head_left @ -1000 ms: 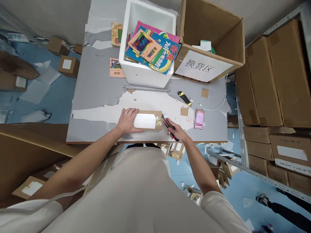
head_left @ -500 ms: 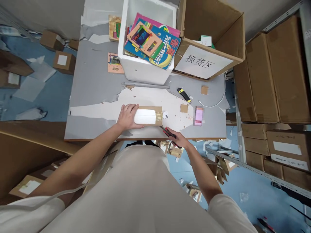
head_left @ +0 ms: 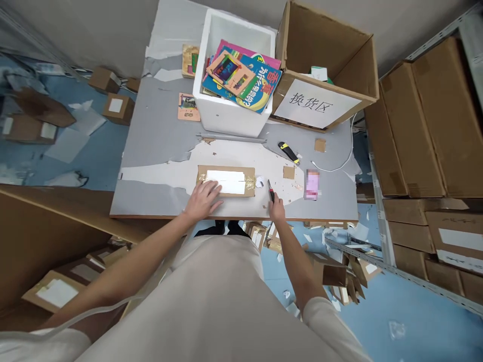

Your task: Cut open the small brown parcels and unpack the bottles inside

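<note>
A long brown carton (head_left: 250,182) with a white label and gold tape at its ends lies flat near the table's front edge. My left hand (head_left: 203,200) rests at its front left corner, fingers spread and fingertips touching the label side. To the carton's right, apart from it, my right hand (head_left: 277,208) is closed round a slim utility knife (head_left: 272,194) with a black and red handle, its blade end pointing away from me. A crumpled white scrap (head_left: 259,182) lies between the carton and the knife.
Behind stand a white foam box (head_left: 234,118) of books and an open cardboard box (head_left: 328,42) with a handwritten sign. A yellow-black box cutter (head_left: 289,153), cardboard scraps (head_left: 289,172), a pink blurred item (head_left: 312,184) and a white cable (head_left: 335,170) lie rightward.
My left hand has slid from the carton's left end to its front left corner. My right hand has drawn the knife away from the carton's right end and turned it upward. The view has shifted.
</note>
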The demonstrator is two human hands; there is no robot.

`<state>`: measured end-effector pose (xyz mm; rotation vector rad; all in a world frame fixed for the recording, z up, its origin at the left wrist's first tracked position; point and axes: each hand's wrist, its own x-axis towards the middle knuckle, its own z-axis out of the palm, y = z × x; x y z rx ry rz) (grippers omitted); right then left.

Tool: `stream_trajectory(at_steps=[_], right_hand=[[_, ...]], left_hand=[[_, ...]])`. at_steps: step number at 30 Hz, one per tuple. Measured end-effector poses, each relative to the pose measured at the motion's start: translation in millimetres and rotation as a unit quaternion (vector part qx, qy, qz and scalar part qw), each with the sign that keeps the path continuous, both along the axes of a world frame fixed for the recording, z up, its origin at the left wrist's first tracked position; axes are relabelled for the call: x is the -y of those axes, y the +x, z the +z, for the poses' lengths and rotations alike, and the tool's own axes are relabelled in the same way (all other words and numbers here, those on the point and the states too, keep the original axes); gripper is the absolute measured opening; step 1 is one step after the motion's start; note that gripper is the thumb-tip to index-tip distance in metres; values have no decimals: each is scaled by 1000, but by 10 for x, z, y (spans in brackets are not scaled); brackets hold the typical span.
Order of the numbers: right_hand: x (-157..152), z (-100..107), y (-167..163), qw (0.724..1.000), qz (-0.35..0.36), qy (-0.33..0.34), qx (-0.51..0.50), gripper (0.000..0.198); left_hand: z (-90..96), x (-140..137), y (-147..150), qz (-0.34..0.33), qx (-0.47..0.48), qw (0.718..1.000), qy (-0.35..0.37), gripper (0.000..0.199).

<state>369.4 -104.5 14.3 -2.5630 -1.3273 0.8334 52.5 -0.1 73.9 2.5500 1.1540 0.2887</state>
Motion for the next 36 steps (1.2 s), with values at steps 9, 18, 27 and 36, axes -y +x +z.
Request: stream_trajectory(at_steps=[9,18,27,36], right_hand=[[-423,290,-123,973,107,200,48,69],[-1573,962,-561,922,367,119,-30,37],[-1839,734,-696,972,140,184,-32,47],[-945,1170,-744,825,540,125,112,39]], left_hand=[[-192,327,-34,25,12,1000,0,55],[-231,306,-47,14,28,999,-13,63],[82,-69,-136,46,-2,999,-26,87],[91,-921,-515,-107,-34,993,-38,125]])
